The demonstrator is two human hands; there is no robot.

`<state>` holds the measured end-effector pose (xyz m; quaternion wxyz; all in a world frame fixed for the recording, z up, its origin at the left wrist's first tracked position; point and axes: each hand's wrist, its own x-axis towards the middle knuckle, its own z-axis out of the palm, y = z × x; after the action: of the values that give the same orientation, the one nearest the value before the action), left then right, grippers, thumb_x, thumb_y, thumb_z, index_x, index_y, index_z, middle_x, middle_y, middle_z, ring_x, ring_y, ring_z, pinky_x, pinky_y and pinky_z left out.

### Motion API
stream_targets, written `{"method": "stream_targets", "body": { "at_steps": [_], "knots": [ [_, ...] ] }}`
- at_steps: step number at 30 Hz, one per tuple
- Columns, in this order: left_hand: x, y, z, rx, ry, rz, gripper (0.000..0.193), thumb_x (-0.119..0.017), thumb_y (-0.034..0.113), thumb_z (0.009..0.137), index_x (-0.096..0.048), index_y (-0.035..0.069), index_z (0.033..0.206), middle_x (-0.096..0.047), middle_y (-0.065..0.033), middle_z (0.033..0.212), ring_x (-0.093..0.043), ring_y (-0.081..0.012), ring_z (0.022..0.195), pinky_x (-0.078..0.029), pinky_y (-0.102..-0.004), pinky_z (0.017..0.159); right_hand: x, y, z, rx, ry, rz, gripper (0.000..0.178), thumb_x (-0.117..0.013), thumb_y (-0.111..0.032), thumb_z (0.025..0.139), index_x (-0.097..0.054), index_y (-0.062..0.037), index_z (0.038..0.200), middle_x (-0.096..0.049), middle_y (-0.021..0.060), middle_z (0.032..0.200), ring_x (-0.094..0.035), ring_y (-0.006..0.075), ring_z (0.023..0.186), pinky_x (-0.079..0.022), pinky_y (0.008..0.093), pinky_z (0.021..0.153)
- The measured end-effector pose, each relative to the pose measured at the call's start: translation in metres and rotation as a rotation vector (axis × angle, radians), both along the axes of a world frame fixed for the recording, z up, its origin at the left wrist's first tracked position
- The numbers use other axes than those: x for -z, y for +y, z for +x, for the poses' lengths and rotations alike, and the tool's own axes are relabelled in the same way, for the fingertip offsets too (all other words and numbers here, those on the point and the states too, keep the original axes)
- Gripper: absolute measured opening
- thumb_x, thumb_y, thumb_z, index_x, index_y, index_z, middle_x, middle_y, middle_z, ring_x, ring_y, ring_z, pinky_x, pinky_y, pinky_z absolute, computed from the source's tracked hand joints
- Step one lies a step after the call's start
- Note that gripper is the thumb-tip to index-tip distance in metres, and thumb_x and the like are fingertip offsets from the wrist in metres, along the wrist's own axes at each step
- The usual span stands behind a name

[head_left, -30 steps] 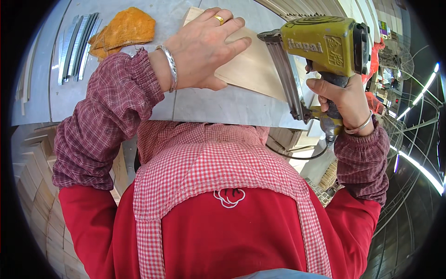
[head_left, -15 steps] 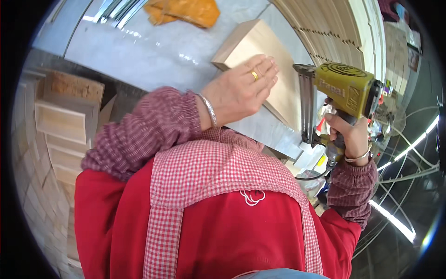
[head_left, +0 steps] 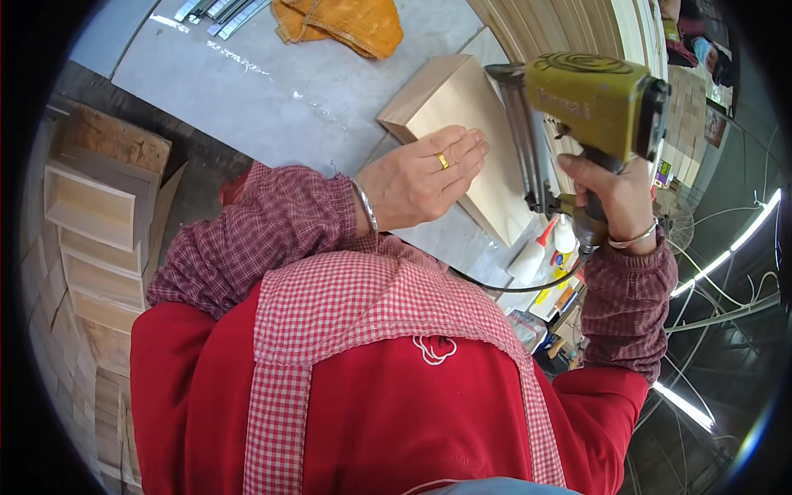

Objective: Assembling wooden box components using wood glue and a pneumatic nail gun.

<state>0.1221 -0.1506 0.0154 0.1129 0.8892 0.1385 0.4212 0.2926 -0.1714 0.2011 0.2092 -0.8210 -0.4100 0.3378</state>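
Observation:
A pale wooden box with a smooth flat top lies at an angle on the grey worktable. My left hand, wearing a gold ring, rests on its near left part with the fingers stretched out. In my right hand is a yellow-green nail gun, gripped by its black handle. The gun's long metal magazine points toward my body, and its nose is over the far right side of the box. Whether the nose touches the wood I cannot tell. A black air hose curves from below the handle toward my apron.
An orange work glove and strips of metal staples or nails lie farther back on the table. Stacked wooden boards stand at the far right. A white glue bottle is near the right edge. Open wooden boxes are piled at left.
My right hand has carried the nail gun farther away and a little left, bringing its nose over the box. My left hand stays on the box. The whole view has shifted slightly.

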Motion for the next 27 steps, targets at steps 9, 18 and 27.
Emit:
{"method": "stream_targets", "body": {
  "at_steps": [9, 18, 27],
  "knots": [
    [0.003, -0.004, 0.006, 0.046, -0.008, -0.04, 0.028, -0.056, 0.005, 0.078, -0.06, -0.004, 0.104, -0.059, -0.0142, 0.117, -0.055, -0.0233, 0.113, -0.042, -0.0357, 0.101, -0.001, -0.002, 0.005, 0.026, -0.028, -0.042, 0.029, -0.073, 0.002, 0.067, -0.06, 0.0001, 0.092, -0.058, 0.0052, 0.06, -0.046, 0.0114, 0.041, -0.036, 0.0211, 0.038],
    [0.006, -0.007, 0.013, 0.068, -0.021, -0.04, 0.029, -0.056, 0.006, 0.077, -0.059, -0.005, 0.104, -0.059, -0.0156, 0.116, -0.056, -0.0249, 0.11, -0.042, -0.0361, 0.1, 0.0, -0.002, 0.005, 0.019, -0.067, -0.086, 0.028, -0.074, -0.001, 0.067, -0.06, -0.0006, 0.092, -0.06, 0.0052, 0.062, -0.046, 0.0106, 0.041, -0.037, 0.0207, 0.039],
    [0.01, -0.007, 0.017, 0.083, -0.049, -0.044, 0.029, -0.055, 0.006, 0.078, -0.059, -0.005, 0.103, -0.059, -0.0159, 0.114, -0.057, -0.0247, 0.109, -0.043, -0.0363, 0.099, 0.003, -0.007, 0.011, -0.015, -0.129, -0.123, 0.043, -0.077, -0.002, 0.065, -0.059, 0.0004, 0.104, -0.065, 0.0116, 0.084, -0.058, 0.0179, 0.059, -0.047, 0.0258, 0.053]
  ]
}}
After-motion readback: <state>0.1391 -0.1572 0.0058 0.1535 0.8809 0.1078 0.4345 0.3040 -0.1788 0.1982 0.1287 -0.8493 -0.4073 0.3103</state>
